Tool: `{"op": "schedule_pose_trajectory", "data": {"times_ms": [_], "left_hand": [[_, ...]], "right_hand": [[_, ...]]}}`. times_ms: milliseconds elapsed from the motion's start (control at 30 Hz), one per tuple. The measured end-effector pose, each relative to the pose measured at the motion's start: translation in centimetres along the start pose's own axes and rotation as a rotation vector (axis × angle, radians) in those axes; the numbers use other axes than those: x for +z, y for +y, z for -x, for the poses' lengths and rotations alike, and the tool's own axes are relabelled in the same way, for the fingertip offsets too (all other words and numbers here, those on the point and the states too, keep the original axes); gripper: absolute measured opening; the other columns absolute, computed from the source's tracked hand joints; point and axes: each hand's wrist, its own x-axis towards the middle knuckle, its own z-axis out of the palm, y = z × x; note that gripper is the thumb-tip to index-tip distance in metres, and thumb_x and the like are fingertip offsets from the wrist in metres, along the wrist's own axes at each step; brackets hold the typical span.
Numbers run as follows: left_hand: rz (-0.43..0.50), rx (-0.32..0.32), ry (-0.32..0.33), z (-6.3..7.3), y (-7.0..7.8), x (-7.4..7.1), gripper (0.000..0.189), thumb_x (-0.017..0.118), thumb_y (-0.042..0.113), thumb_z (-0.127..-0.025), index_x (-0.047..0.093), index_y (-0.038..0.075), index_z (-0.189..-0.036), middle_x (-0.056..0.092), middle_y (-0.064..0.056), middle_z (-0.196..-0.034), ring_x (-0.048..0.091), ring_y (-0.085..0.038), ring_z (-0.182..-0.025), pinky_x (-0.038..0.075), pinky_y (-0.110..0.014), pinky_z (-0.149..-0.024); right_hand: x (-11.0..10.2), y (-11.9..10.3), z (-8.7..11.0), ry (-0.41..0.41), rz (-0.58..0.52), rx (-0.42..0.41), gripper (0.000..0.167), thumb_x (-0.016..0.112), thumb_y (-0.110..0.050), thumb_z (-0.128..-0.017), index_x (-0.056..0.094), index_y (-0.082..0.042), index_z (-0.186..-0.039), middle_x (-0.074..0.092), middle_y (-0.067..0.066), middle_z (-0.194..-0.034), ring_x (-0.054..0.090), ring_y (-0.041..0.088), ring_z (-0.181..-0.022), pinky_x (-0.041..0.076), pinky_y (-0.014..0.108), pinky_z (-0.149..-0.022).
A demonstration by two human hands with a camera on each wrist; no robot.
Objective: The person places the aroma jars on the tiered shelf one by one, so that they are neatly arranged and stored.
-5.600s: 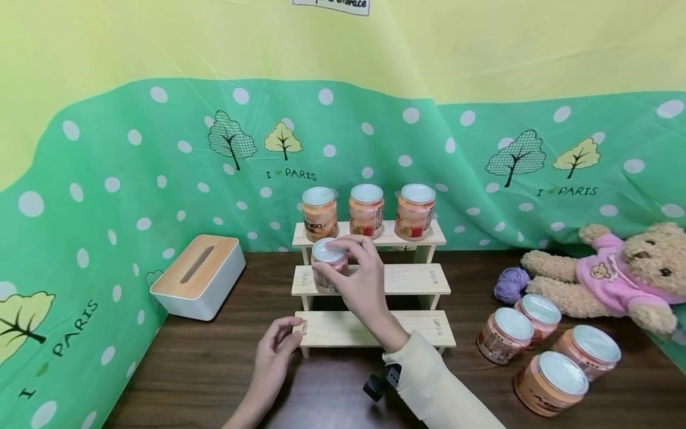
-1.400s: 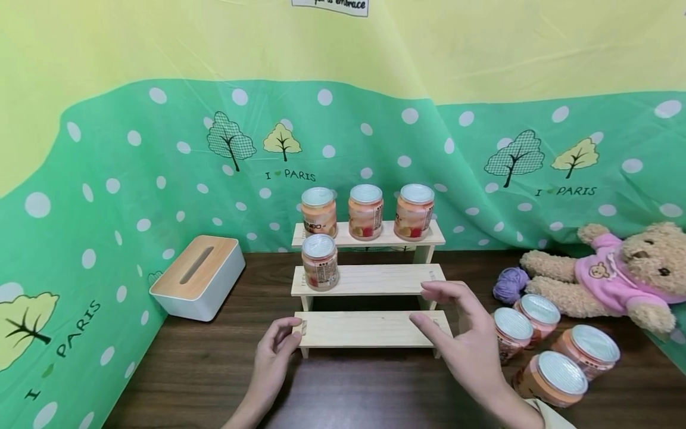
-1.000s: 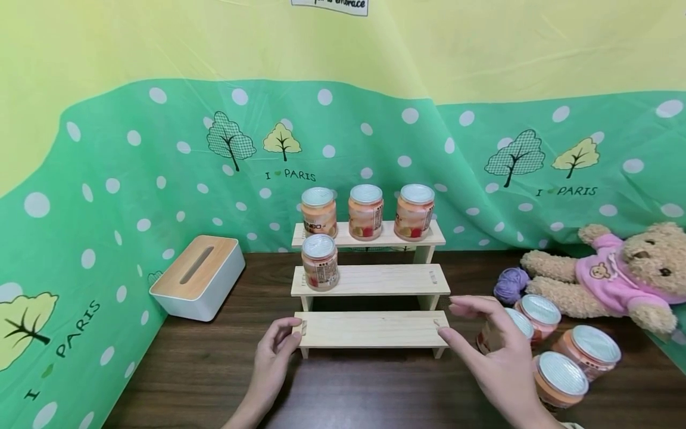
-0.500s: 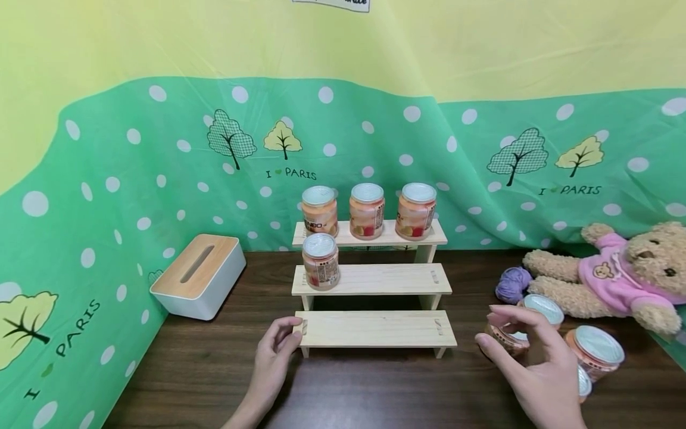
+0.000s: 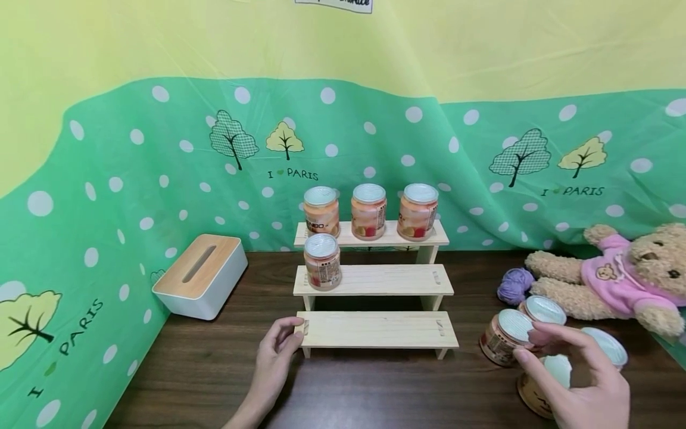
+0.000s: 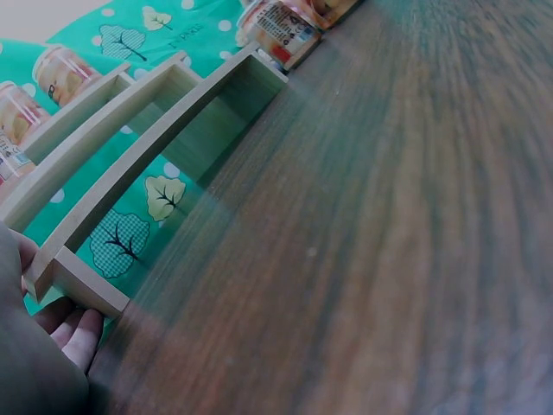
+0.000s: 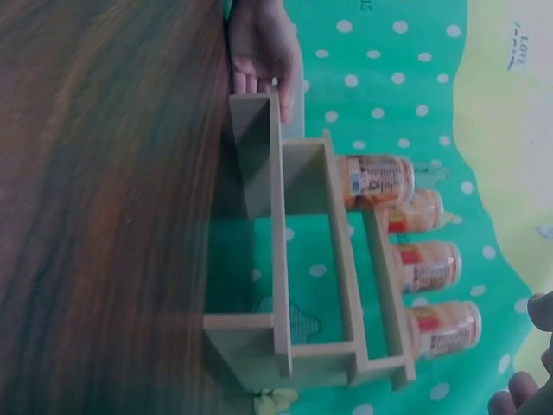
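Note:
A three-tier wooden stand (image 5: 377,329) is in the middle of the head view. My left hand (image 5: 270,363) grips the left end of its lowest tier; the left wrist view shows the fingers (image 6: 79,337) around the end support. Three fruit jars (image 5: 367,220) line the top tier, and another jar (image 5: 323,271) stands at the left of the middle tier. At the right, my right hand (image 5: 592,387) hovers with thumb and fingers spread around the near jar (image 5: 530,398), which it partly hides. Another jar (image 5: 498,345) stands just behind, left of the fingertips.
Two more jars stand farther right, one (image 5: 543,311) behind and one (image 5: 608,347) partly behind my right hand. A purple yarn ball (image 5: 515,286) and a teddy bear (image 5: 616,271) lie beyond them. A tissue box (image 5: 200,277) sits left of the stand, before a green backdrop (image 5: 257,220).
My right hand has let go of the jar at the left of the middle tier and moved right and toward me, over the loose jars. My left hand has stayed on the stand.

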Motion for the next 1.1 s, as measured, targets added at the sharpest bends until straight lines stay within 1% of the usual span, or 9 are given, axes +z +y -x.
{"op": "schedule_pose_trajectory", "data": {"times_ms": [233,333,533,600,700,767,867,967,1100], "left_hand": [[-0.020,0.002,0.007,0.0,0.0,0.1,0.029,0.068,0.008,-0.110,0.065,-0.006,-0.135,0.067,-0.021,-0.146,0.059,-0.008,-0.135,0.052,-0.017,-0.104],[-0.027,0.003,0.010,0.0,0.0,0.1,0.028,0.068,0.008,-0.110,0.066,-0.005,-0.135,0.068,-0.020,-0.145,0.058,-0.010,-0.138,0.050,-0.016,-0.106],[-0.026,0.000,0.013,0.0,0.0,0.1,0.027,0.068,0.008,-0.110,0.067,-0.004,-0.134,0.068,-0.020,-0.145,0.057,-0.018,-0.142,0.050,-0.016,-0.106],[-0.022,0.000,0.011,0.0,0.0,0.1,0.027,0.068,0.008,-0.110,0.066,-0.004,-0.134,0.068,-0.020,-0.145,0.057,-0.020,-0.143,0.051,-0.017,-0.105],[-0.023,0.000,0.011,0.0,0.0,0.1,0.028,0.068,0.008,-0.110,0.066,-0.005,-0.134,0.068,-0.020,-0.145,0.057,-0.019,-0.142,0.051,-0.017,-0.105],[-0.026,0.001,0.012,-0.1,0.0,0.1,0.028,0.068,0.008,-0.110,0.066,-0.005,-0.135,0.068,-0.020,-0.145,0.058,-0.014,-0.140,0.051,-0.017,-0.105],[-0.023,0.002,0.012,-0.1,0.0,0.1,0.028,0.067,0.007,-0.110,0.066,-0.005,-0.135,0.068,-0.020,-0.145,0.059,-0.009,-0.136,0.051,-0.017,-0.105],[-0.013,0.006,0.005,-0.1,-0.1,0.1,0.027,0.067,0.007,-0.110,0.066,-0.005,-0.134,0.068,-0.021,-0.145,0.059,-0.007,-0.135,0.052,-0.018,-0.105],[-0.008,0.013,0.003,-0.1,-0.1,0.1,0.027,0.066,0.006,-0.110,0.066,-0.005,-0.134,0.068,-0.022,-0.145,0.061,-0.007,-0.133,0.053,-0.018,-0.104]], "right_hand": [[-1.3,1.7,0.3,0.068,0.041,-0.019,0.057,0.079,0.037,-0.070,0.072,0.018,-0.122,0.077,-0.010,-0.101,0.067,0.005,-0.092,0.051,0.009,-0.084],[-1.8,2.4,0.5,0.112,0.076,-0.021,0.053,0.079,0.034,-0.071,0.072,0.017,-0.121,0.074,-0.019,-0.104,0.066,0.000,-0.092,0.048,0.006,-0.083],[-2.5,3.4,1.5,0.185,0.179,0.060,0.049,0.084,0.025,-0.078,0.076,0.010,-0.125,0.065,-0.030,-0.105,0.060,-0.007,-0.091,0.042,0.004,-0.084],[-2.8,3.8,1.8,0.199,0.213,0.060,0.049,0.085,0.022,-0.078,0.076,0.009,-0.125,0.063,-0.033,-0.105,0.058,-0.010,-0.091,0.041,0.004,-0.086],[-3.3,4.6,2.0,0.200,0.252,0.024,0.050,0.086,0.023,-0.076,0.076,0.011,-0.123,0.059,-0.036,-0.104,0.055,-0.013,-0.091,0.040,0.003,-0.086],[-3.4,5.0,2.1,0.199,0.277,0.014,0.050,0.086,0.024,-0.074,0.075,0.013,-0.121,0.057,-0.038,-0.105,0.054,-0.015,-0.092,0.040,0.002,-0.086],[-3.7,5.7,2.1,0.212,0.310,0.024,0.049,0.089,0.023,-0.072,0.076,0.012,-0.118,0.055,-0.039,-0.105,0.053,-0.018,-0.096,0.040,0.000,-0.086],[-3.9,6.4,2.1,0.217,0.335,0.028,0.050,0.092,0.024,-0.067,0.077,0.013,-0.113,0.053,-0.041,-0.104,0.051,-0.019,-0.099,0.040,-0.002,-0.085],[-4.5,7.5,1.5,0.134,0.393,0.105,0.046,0.097,0.016,-0.066,0.080,0.010,-0.108,0.050,-0.046,-0.095,0.049,-0.023,-0.085,0.040,-0.001,-0.069]]}}
